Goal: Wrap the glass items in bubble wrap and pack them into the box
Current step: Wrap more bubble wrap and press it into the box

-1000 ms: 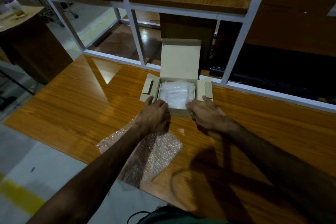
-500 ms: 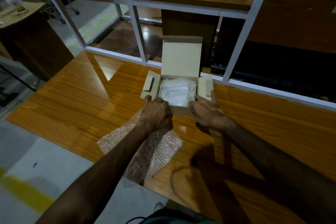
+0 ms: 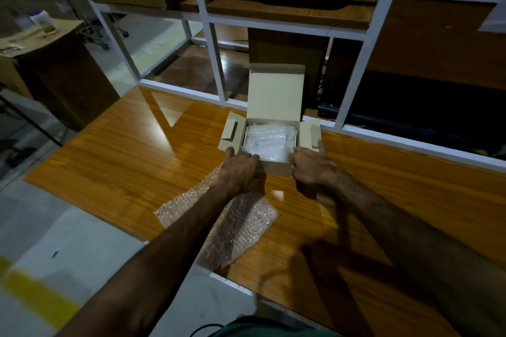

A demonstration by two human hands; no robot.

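Head view, box [image 3: 275, 107]: small cardboard carton near the table's [image 3: 123, 161] far edge, lid upright, side flaps spread.
Left hand [image 3: 241, 171]: clasps the box's near left corner.
Right hand [image 3: 310, 164]: clasps the near right corner, thumb on the right flap.
Step advice: likely steadying before closing; fold side flaps in evenly, without squeezing the contents.
Wrapped bundle [image 3: 269, 141]: white, crinkled, filling the box.
Spare bubble wrap [image 3: 241, 227]: flat at the near edge.
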